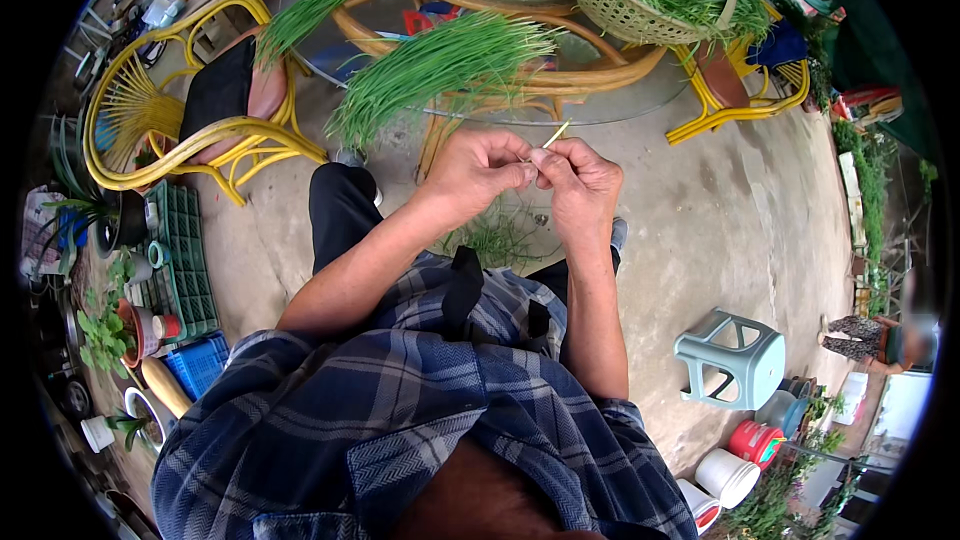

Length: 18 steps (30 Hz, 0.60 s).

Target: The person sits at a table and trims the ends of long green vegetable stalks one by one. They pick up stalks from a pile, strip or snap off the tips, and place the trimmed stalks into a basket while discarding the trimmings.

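Over my lap, my left hand [484,169] and my right hand [583,181] meet at the fingertips. A short pale plant stalk [556,133] is pinched there; its upper end sticks out above my right thumb and its lower end is hidden by the fingers. Just beyond my hands, a large bundle of chives [442,71] lies on the edge of the glass-topped rattan table [600,82], pale ends to the right. A smaller chive bunch [319,11] rests to its left. Loose green trimmings [499,236] lie on the floor between my feet.
A woven basket [637,11] heaped with chives stands at the table's far right. Yellow rattan chairs [262,139] flank the table. Crates [180,255] and potted plants line the left. A plastic stool [731,360] and buckets [727,476] sit right, where a person [862,337] is farther off.
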{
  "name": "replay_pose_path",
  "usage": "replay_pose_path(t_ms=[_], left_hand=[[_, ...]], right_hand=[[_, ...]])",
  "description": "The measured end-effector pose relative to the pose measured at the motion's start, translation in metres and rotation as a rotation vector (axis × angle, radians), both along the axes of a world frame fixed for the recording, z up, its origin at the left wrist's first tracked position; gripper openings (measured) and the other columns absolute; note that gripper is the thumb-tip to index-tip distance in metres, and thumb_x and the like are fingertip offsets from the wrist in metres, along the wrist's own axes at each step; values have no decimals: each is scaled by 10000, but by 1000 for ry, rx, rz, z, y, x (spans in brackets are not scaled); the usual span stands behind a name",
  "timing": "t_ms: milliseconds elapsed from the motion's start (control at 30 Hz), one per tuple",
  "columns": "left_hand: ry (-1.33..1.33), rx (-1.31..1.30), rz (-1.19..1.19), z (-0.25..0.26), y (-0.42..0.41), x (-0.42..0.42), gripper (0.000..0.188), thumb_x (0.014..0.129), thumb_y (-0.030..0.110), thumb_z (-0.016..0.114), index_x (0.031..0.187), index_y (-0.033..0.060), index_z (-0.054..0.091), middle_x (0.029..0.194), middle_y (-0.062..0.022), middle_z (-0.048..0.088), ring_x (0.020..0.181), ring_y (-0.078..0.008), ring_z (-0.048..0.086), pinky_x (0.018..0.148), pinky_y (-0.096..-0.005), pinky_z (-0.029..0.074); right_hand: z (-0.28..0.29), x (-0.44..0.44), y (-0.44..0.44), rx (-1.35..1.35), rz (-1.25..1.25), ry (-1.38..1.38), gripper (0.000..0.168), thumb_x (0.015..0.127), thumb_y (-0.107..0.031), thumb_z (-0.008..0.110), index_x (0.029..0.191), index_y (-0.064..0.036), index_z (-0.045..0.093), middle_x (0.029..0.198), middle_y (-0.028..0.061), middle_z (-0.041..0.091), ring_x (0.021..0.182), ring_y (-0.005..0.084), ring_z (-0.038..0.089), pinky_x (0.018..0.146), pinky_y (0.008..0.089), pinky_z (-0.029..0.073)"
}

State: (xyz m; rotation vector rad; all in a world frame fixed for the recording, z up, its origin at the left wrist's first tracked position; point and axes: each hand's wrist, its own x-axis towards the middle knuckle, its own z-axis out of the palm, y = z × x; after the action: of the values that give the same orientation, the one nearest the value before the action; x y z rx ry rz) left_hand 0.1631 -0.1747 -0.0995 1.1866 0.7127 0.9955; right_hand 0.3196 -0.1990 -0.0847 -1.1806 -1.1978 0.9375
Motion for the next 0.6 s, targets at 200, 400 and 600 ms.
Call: replay_pose_path(t_ms=[200,400,600], left_hand=[[58,27,3,-6,2,-1,24,902,-34,671,920,-38,686,820,-79,705,773,-121,664,741,-273,534],[9,-19,-12,-8,4,-3,50,912,10,670,908,-34,693,795,-84,709,771,-141,674,751,-283,534],[24,-21,-11,-9,4,-3,73,915,25,669,898,-38,699,794,-93,709,772,-149,671,756,-288,527]], right_hand=[[-7,4,-1,-16,22,-70,65,889,-7,675,845,34,701,717,22,656,639,74,559,598,232,459],[-10,7,0,-23,56,-88,86,915,4,634,883,31,709,741,24,661,653,81,564,613,234,471],[-8,8,0,4,80,-136,105,931,3,608,901,36,702,747,23,658,665,85,571,624,239,479]])
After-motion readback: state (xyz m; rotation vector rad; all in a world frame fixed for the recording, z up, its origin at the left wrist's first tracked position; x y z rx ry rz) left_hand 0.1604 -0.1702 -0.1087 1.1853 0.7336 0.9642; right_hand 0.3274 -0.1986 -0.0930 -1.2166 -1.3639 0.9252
